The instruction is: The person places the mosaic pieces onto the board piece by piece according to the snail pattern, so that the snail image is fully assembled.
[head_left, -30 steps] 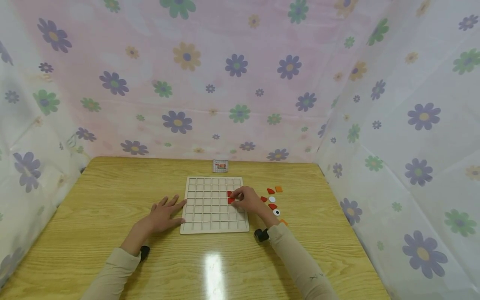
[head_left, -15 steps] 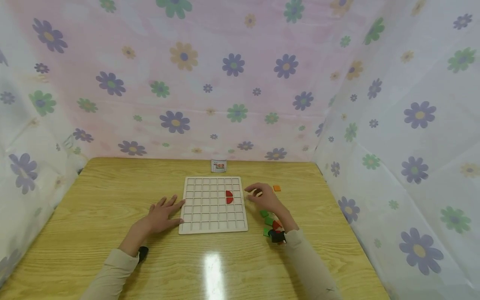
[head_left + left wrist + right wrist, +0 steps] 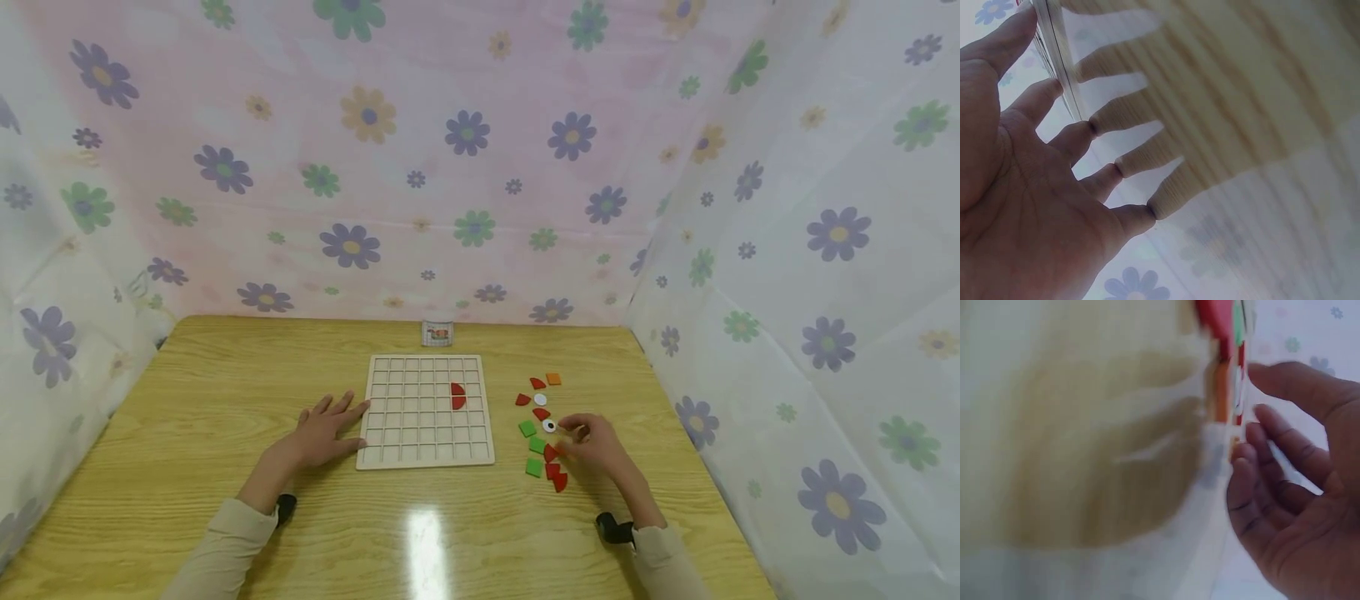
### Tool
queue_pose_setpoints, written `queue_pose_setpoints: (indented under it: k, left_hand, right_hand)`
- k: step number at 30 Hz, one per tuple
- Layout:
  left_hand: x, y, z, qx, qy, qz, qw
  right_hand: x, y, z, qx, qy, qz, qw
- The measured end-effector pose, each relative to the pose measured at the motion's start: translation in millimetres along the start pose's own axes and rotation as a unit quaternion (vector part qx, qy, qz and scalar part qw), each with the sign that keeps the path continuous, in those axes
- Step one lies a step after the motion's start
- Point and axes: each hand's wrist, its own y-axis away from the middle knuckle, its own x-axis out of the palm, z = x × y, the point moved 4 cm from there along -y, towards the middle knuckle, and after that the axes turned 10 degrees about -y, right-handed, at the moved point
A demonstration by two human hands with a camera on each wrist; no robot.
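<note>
Right hand: thumb and fingers [image 3: 596, 443] curve loosely with a gap between them; no piece shows in their hold.
Nearest the fingertips: a white disc with a black dot [image 3: 550, 426], just beside them, and a red quarter-round [image 3: 551, 452].
Left hand: [image 3: 318, 433] fingers spread on the table [image 3: 315, 542], fingertips at the board's left edge, gripping nothing.
Grid board: [image 3: 408, 434] flat between the hands, two red pieces [image 3: 458, 389] in neighbouring compartments, one above the other.
Loose pieces: green squares [image 3: 534, 467], a plain white disc [image 3: 540, 400] and an orange square [image 3: 553, 379], right of the board.
Picture card: [image 3: 437, 333] beyond the board.
</note>
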Motion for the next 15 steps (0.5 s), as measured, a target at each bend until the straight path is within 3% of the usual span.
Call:
queue_pose_setpoints:
  k: [6, 15]
  left_hand:
    - [0.4, 0.8, 3.1, 0.004, 0.003, -0.005, 1.0000]
    - [0.5, 1.0, 3.0, 0.006, 0.007, -0.007, 0.9999]
  right_hand:
    - [0, 11.2, -8, 0.028, 0.007, 0.014, 0.9995]
    - [-5, 14.1, -10, 0.066, 0.013, -0.026, 0.9974]
